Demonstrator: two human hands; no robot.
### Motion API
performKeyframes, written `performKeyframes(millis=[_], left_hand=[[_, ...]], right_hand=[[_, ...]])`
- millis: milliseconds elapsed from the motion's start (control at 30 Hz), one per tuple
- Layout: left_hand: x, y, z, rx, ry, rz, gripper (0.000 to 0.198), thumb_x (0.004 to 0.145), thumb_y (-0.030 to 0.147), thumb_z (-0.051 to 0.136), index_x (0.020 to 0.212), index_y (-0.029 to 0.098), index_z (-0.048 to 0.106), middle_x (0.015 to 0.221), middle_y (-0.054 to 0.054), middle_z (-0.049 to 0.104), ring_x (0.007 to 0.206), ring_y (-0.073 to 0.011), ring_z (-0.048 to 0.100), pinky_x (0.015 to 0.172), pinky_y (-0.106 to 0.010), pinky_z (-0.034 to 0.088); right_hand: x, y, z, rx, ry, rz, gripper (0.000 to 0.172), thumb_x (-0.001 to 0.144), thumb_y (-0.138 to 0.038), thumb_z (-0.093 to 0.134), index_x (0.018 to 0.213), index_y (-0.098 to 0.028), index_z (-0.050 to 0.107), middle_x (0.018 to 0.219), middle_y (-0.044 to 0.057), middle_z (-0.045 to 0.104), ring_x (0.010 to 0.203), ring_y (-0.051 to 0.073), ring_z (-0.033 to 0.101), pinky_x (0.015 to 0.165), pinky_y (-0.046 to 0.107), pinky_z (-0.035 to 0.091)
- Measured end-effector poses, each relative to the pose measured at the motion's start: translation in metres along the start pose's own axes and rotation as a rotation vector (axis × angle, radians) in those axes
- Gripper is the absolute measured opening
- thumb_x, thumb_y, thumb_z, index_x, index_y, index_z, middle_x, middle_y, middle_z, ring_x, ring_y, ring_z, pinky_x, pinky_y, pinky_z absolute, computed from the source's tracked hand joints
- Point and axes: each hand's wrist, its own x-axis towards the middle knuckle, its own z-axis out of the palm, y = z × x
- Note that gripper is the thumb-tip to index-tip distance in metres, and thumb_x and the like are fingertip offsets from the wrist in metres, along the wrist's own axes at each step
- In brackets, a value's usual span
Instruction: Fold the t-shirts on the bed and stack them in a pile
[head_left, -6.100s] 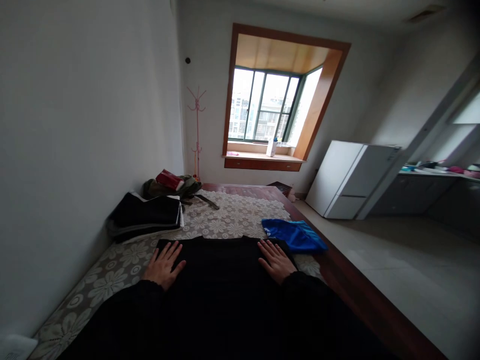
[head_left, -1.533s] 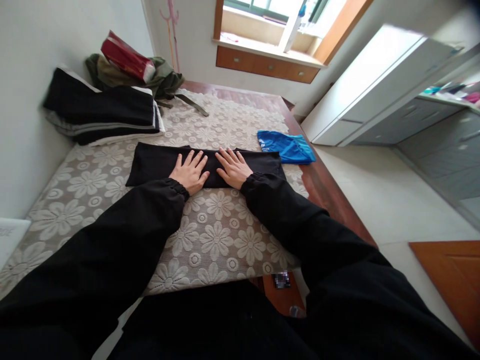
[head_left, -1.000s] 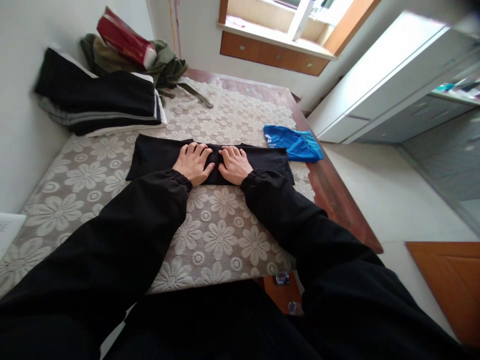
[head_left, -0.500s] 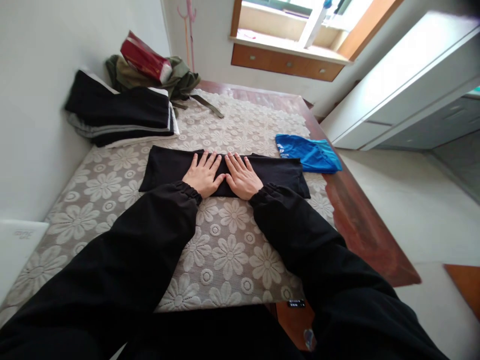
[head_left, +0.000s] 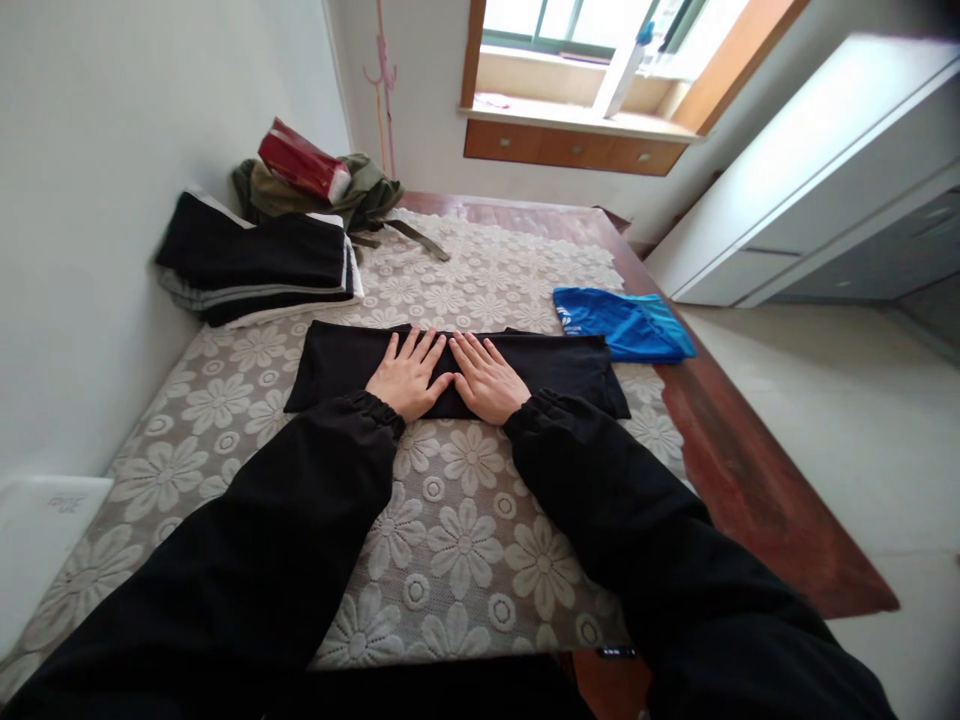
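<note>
A folded black garment [head_left: 337, 368] lies directly under both hands, a long strip reaching out past them on either side. The left hand [head_left: 409, 376] and right hand [head_left: 487, 379] rest flat on its middle, palms down, fingers extended and gripping nothing, thumbs close together. Beyond the right hand's side, a folded blue garment [head_left: 622, 326] lies at the strip's far corner; forward of the left hand sits a stack of folded clothes [head_left: 259, 255].
</note>
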Motion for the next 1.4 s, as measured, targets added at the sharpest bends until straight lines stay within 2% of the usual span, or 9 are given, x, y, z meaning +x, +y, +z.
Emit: performKeyframes(millis=[367,933,1400], left_hand=[[0.0000,-0.0012,0.0009,0.012,0.019,0.010,0.072,0.111,0.054,0.034,0.173,0.016,0.032,0.181,-0.012,0.026,0.170,-0.0357,0.019,0.139,-0.064,0.019],[-0.0001,-0.0002,-0.0014,0.012,-0.002,0.011,0.075,0.111,0.055,0.034,0.174,0.014,0.031,0.182,-0.012,0.024,0.170,-0.0371,0.018,0.139,-0.065,0.018],[-0.0015,0.0002,-0.0012,-0.046,-0.022,0.006,0.076,0.111,0.054,0.032,0.175,0.014,0.025,0.183,-0.012,0.019,0.171,-0.0366,0.012,0.139,-0.062,0.009]], right_hand=[[-0.0015,-0.0020,-0.0020,-0.019,0.038,-0.007,0.067,0.111,-0.033,0.035,0.172,-0.005,0.035,0.180,0.013,0.023,0.170,0.029,0.019,0.140,0.051,0.017],[-0.0011,-0.0002,-0.0002,-0.033,0.023,-0.013,0.069,0.110,-0.032,0.036,0.173,-0.004,0.032,0.182,0.014,0.019,0.170,0.028,0.017,0.140,0.050,0.014],[0.0016,0.0067,0.0034,0.045,-0.020,-0.014,0.074,0.107,-0.037,0.036,0.174,-0.005,0.028,0.182,0.013,0.020,0.171,0.028,0.013,0.140,0.050,0.008]])
